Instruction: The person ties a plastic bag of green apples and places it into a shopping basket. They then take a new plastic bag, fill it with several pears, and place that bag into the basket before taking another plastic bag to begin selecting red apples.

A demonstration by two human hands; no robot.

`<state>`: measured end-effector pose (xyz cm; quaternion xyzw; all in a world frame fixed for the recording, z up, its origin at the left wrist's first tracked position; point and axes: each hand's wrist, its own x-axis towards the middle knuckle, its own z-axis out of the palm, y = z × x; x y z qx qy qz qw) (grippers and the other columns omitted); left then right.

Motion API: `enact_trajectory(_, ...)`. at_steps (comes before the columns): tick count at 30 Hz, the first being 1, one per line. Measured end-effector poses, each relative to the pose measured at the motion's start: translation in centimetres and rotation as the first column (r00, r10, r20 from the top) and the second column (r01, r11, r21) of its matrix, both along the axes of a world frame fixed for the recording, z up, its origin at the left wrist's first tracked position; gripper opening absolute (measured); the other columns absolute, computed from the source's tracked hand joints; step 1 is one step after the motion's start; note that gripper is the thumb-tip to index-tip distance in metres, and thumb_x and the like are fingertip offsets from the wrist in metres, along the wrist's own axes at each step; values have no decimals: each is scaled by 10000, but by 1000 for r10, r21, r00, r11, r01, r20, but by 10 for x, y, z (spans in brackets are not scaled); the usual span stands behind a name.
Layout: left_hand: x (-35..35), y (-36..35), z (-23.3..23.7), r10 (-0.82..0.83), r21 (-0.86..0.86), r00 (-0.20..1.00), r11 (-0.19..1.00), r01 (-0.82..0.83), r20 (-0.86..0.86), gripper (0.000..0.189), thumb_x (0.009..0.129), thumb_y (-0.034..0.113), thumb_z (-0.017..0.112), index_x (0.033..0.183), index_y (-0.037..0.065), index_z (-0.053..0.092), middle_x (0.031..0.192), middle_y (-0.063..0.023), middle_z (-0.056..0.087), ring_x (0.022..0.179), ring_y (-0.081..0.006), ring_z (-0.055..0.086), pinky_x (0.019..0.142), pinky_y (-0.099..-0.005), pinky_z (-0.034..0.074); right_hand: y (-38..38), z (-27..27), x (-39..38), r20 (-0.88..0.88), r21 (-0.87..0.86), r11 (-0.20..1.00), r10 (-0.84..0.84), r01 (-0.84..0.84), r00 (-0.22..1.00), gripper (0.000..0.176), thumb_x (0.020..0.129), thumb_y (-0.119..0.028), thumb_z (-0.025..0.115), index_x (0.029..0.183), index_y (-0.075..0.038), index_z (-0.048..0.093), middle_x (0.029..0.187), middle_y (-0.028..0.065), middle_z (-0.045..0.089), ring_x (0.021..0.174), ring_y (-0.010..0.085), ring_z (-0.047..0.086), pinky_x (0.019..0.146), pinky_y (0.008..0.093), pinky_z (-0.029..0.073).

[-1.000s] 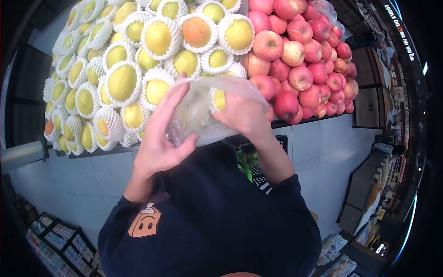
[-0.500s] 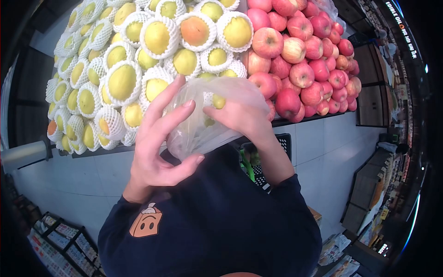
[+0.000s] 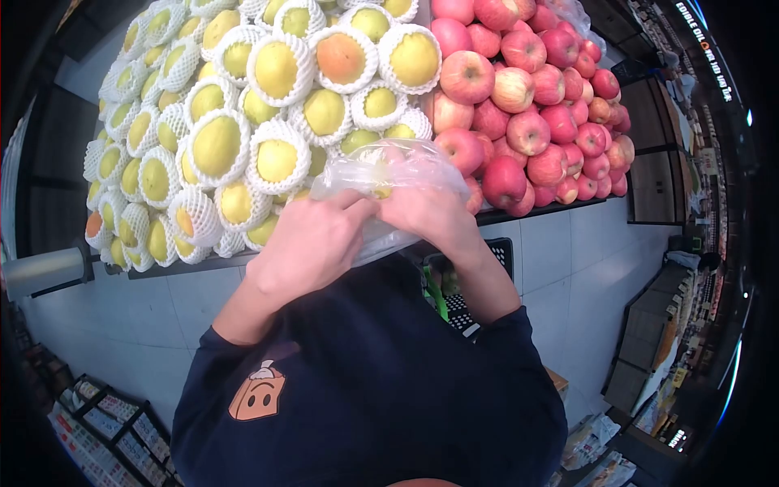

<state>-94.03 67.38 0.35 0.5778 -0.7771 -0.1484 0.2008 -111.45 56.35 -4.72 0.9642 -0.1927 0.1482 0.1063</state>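
Note:
A clear plastic bag (image 3: 337, 174) hangs between my hands in front of the fruit display. My left hand (image 3: 318, 242) is closed, its curled fingers pinching the bag near the middle. Beside it, almost touching, my right hand (image 3: 430, 217) is closed on the bag too, with thin film lying over part of its fingers. Fingertips of both hands are partly hidden. Just beyond the bag are yellow-green fruits in white foam nets (image 3: 278, 160), and to its right lie red apples (image 3: 462, 152).
A dark basket (image 3: 501, 256) with something green in it is below my right forearm. Pale floor tiles (image 3: 560, 252) surround the stand. A roll (image 3: 45, 273) sits at the stand's left end. Shelves (image 3: 105, 422) stand at lower left, more along the right.
My left hand, spread open beside the bag before, has moved right and closed on it next to my right hand. The bag looks flatter and more gathered. My right hand has barely moved.

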Motion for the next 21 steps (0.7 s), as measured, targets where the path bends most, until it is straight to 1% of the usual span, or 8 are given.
enact_trajectory(1, -2, 0, -5, 4, -23, 1000, 1000, -5, -10, 259, 810, 24, 617, 1063, 68, 653, 951, -99, 695, 743, -295, 679, 613, -410, 527, 0, 6, 1, -49, 44, 999, 10, -7, 999, 379, 822, -321, 677, 1095, -58, 675, 1055, 219, 632, 956, 385, 613, 781, 475, 525)
enact_trajectory(4, -5, 1, -3, 22, 22, 998, 1000, -23, 60, 211, 825, 51, 616, 1031, 71, 652, 750, -119, 662, 625, -310, 654, 548, -418, 504, -3, -3, 7, 194, 336, 932, -210, 137, 958, 466, 755, -328, 722, 1129, -56, 659, 1025, 225, 610, 958, 399, 591, 831, 492, 504)
enact_trajectory(7, -6, 5, -2, 11, 55, 987, 998, -20, 163, 210, 836, 90, 625, 1043, 55, 638, 564, -120, 583, 521, -325, 615, 504, -424, 480, 2, 13, 5, 114, 419, 840, -426, 345, 897, 599, 703, -367, 788, 1188, -70, 601, 1139, 169, 597, 1056, 379, 568, 908, 484, 470)
enact_trajectory(8, -6, 7, -2, 2, 58, 981, 998, -13, 194, 223, 839, 104, 628, 1055, 48, 631, 509, -118, 552, 491, -329, 600, 492, -426, 472, -2, 14, 2, 166, 396, 873, -373, 284, 913, 598, 704, -365, 787, 1190, -71, 598, 1133, 176, 596, 1050, 379, 572, 901, 487, 474)
enact_trajectory(10, -2, 8, -10, -30, 99, 967, 995, 5, 253, 230, 843, 121, 631, 1052, 27, 616, 497, -131, 540, 479, -341, 591, 488, -429, 469, -11, 15, -5, 265, 339, 927, -257, 159, 929, 596, 707, -361, 785, 1193, -73, 593, 1122, 190, 595, 1036, 381, 579, 887, 492, 483)
enact_trajectory(14, 8, 11, -7, 55, 88, 954, 993, -84, 293, 252, 836, 190, 676, 996, 13, 594, 540, -144, 568, 513, -348, 604, 506, -428, 473, -10, 2, -8, 199, 284, 936, -271, 209, 942, 625, 679, -368, 800, 1180, -60, 586, 1090, 199, 584, 1007, 376, 587, 859, 486, 499)
enact_trajectory(17, 12, 4, 5, 141, 15, 966, 989, -148, 215, 349, 786, 266, 753, 967, 6, 605, 609, -145, 606, 586, -339, 635, 554, -425, 494, -13, -3, -10, 105, 278, 927, -290, 252, 951, 647, 664, -383, 806, 1168, -48, 579, 1090, 200, 574, 1000, 374, 586, 851, 485, 502)
enact_trajectory(21, 22, -17, -6, 146, 6, 960, 988, -152, 240, 502, 726, 306, 812, 1078, 6, 618, 662, -127, 634, 651, -329, 655, 594, -423, 506, -15, -3, -4, -28, 326, 887, -338, 328, 941, 673, 664, -367, 816, 1197, -42, 566, 1144, 204, 566, 1043, 380, 575, 865, 501, 494)
